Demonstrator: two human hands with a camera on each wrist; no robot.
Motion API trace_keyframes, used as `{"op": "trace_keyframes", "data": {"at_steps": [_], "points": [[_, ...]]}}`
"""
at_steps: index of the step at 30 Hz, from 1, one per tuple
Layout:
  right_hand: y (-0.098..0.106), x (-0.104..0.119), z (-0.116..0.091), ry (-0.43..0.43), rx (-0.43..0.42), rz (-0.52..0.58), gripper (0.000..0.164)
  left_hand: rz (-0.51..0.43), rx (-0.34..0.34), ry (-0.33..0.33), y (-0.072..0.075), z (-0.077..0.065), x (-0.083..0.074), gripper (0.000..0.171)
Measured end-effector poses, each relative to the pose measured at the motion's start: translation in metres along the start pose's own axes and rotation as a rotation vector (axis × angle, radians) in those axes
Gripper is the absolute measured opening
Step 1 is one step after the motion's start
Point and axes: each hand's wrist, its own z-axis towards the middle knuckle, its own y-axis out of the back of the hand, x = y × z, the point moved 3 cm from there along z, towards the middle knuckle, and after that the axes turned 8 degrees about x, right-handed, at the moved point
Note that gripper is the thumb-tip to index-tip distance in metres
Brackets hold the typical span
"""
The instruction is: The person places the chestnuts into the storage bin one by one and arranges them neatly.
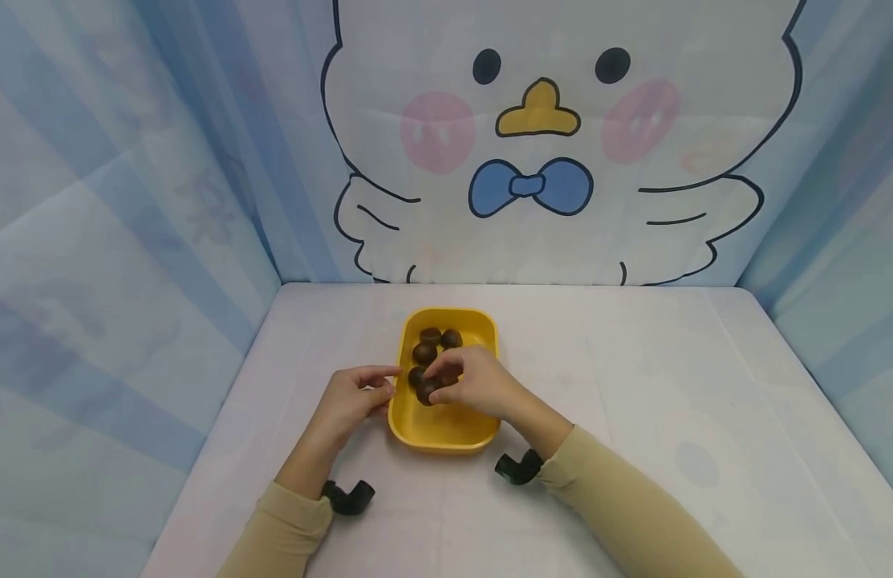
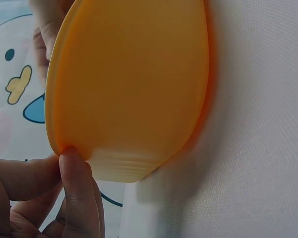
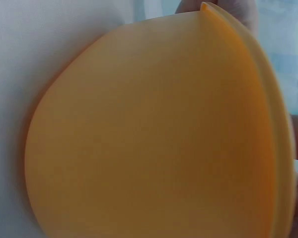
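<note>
A yellow plastic tray [image 1: 446, 440] with rounded corners stands on the table and holds several dark brown, glossy balls [image 1: 424, 353]. At its left side, my left hand [image 1: 352, 400] pinches the rim between thumb and fingers, as the left wrist view shows closely at the thumb [image 2: 78, 188]. Over the tray's middle, my right hand [image 1: 478, 381] holds one brown ball [image 1: 428, 392] between thumb and fingertips. Another ball [image 1: 416, 376] lies just beside it. In the right wrist view the tray's outer wall [image 3: 154, 129] hides the ball and most of that hand.
A white cloth covers the table [image 1: 670, 417]. Behind it hangs a backdrop [image 1: 540, 241] with a cartoon bird, and blue-white curtains [image 1: 128, 281] close off the sides. A dark curved piece [image 1: 351, 498] sits at the left wrist, and a similar piece [image 1: 518, 467] at the right.
</note>
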Motion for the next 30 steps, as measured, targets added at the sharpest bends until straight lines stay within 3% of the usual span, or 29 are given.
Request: {"op": "trace_keyframes", "data": {"at_steps": [15, 30], "points": [[-0.024, -0.003, 0.015, -0.037, 0.034, -0.079, 0.021, -0.017, 0.015, -0.021, 0.002, 0.003, 0.002, 0.033], [-0.032, -0.006, 0.021, -0.055, 0.008, -0.202, 0.022, -0.012, 0.01, -0.017, 0.001, 0.002, 0.001, 0.033]]}}
